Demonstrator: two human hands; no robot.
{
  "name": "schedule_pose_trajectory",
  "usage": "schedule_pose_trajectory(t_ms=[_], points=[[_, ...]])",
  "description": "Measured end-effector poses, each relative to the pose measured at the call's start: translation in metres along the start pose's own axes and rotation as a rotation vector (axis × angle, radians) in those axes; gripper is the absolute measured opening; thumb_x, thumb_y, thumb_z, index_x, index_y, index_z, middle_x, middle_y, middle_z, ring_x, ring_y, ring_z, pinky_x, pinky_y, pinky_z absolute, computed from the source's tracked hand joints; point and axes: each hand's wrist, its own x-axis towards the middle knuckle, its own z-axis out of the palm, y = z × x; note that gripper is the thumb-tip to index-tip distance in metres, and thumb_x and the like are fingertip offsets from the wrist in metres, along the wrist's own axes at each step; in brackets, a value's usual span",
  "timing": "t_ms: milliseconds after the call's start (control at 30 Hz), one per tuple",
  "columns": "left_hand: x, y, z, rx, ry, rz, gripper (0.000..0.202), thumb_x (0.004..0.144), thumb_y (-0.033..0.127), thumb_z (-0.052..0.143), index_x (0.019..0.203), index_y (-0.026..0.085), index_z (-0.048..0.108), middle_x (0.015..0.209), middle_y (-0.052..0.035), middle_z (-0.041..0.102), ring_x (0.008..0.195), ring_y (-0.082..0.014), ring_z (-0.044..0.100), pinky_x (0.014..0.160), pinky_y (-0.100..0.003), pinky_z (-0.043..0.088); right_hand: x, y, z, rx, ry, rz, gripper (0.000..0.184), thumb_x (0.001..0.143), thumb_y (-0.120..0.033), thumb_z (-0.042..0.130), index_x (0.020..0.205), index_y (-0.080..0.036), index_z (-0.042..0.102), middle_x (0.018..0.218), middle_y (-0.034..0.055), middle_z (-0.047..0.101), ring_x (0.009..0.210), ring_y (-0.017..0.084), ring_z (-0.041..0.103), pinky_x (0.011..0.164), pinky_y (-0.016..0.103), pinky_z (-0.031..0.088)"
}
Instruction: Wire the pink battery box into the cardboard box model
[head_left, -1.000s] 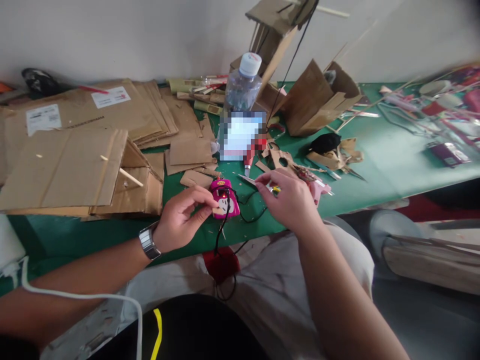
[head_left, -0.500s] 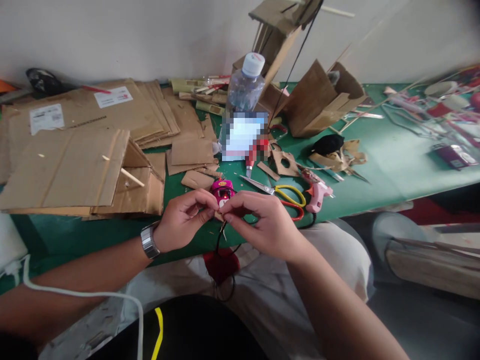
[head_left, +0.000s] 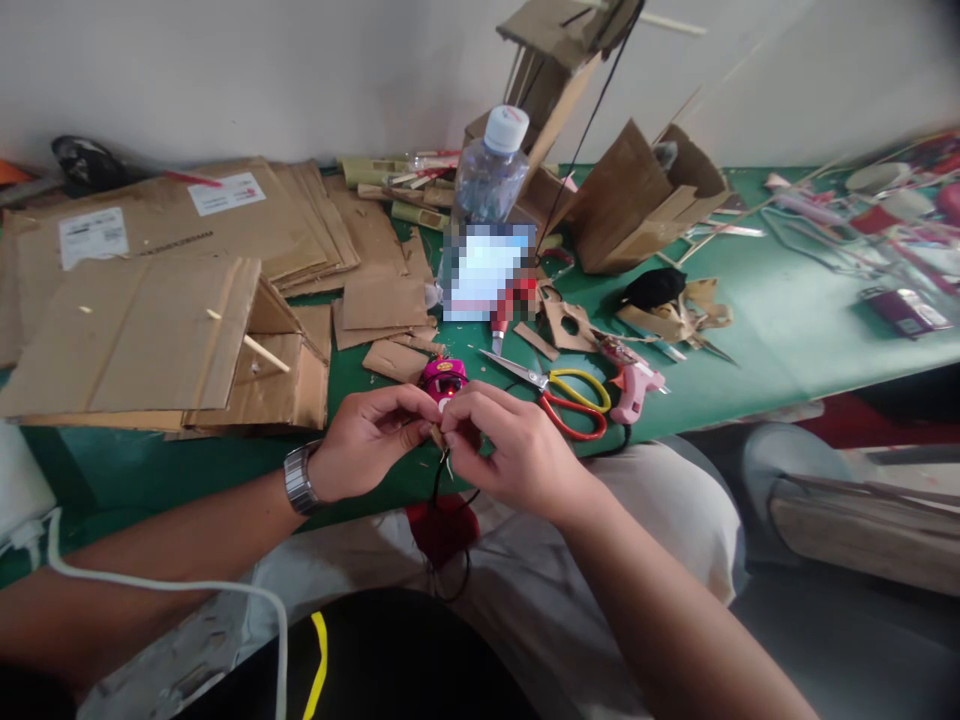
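Observation:
My left hand [head_left: 367, 440] and my right hand [head_left: 502, 445] meet fingertip to fingertip at the front edge of the green table [head_left: 772, 330]. Both pinch a small pink toy-like device [head_left: 442, 378] with black wires [head_left: 442, 480] hanging down to my lap. The fingers of both hands are closed on it, and they hide its lower half. A metal watch [head_left: 298, 480] is on my left wrist. Scissors with yellow and red handles [head_left: 562, 392] lie just right of my right hand, beside a pink glue gun [head_left: 634, 385].
Flattened cardboard sheets [head_left: 135, 330] fill the left of the table. A plastic water bottle [head_left: 491, 200] stands behind the hands, with cardboard constructions [head_left: 637, 200] and scraps around it. A white cable [head_left: 165, 590] crosses my left forearm. Clutter sits at the far right.
My right hand left the scissors on the table and came left to join my left hand on the pink device. The left hand stayed nearly still.

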Motion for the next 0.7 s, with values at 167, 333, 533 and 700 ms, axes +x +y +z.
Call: schedule_pose_trajectory(t_ms=[167, 333, 533, 700], points=[[-0.001, 0.000, 0.000, -0.017, -0.014, -0.013, 0.013, 0.090, 0.032, 0.083, 0.090, 0.020, 0.080, 0.089, -0.0060, 0.081, 0.079, -0.0159, 0.077, 0.076, -0.025, 0.066, 0.001, 0.001, 0.006, -0.025, -0.023, -0.013, 0.017, 0.089, -0.008, 0.049, 0.095, -0.024, 0.050, 0.092, 0.0030, 0.058, 0.075, 0.015, 0.052, 0.065, 0.026, 0.044], [0.000, -0.002, -0.001, -0.037, -0.027, 0.012, 0.012, 0.090, 0.031, 0.083, 0.088, 0.020, 0.078, 0.090, -0.0054, 0.080, 0.080, -0.0153, 0.076, 0.076, -0.025, 0.065, 0.003, -0.001, 0.009, 0.024, 0.013, -0.023, 0.021, 0.087, -0.005, 0.047, 0.093, -0.025, 0.046, 0.089, 0.0015, 0.056, 0.076, 0.015, 0.052, 0.067, 0.025, 0.044], [0.002, -0.002, -0.002, -0.066, -0.063, 0.105, 0.007, 0.094, 0.021, 0.078, 0.088, 0.019, 0.075, 0.091, -0.0043, 0.077, 0.082, -0.0118, 0.073, 0.073, -0.019, 0.060, 0.005, -0.002, 0.013, 0.079, 0.064, -0.029, 0.020, 0.089, -0.004, 0.047, 0.093, -0.024, 0.047, 0.088, 0.0014, 0.056, 0.078, 0.015, 0.053, 0.069, 0.025, 0.045], [0.002, -0.001, -0.003, -0.030, -0.095, 0.147, 0.007, 0.097, 0.022, 0.075, 0.090, 0.019, 0.073, 0.092, -0.0044, 0.075, 0.085, -0.0122, 0.072, 0.075, -0.020, 0.058, 0.004, -0.001, 0.013, 0.123, 0.077, -0.011, 0.018, 0.090, -0.006, 0.049, 0.092, -0.023, 0.046, 0.086, 0.0008, 0.056, 0.076, 0.015, 0.053, 0.068, 0.025, 0.045]])
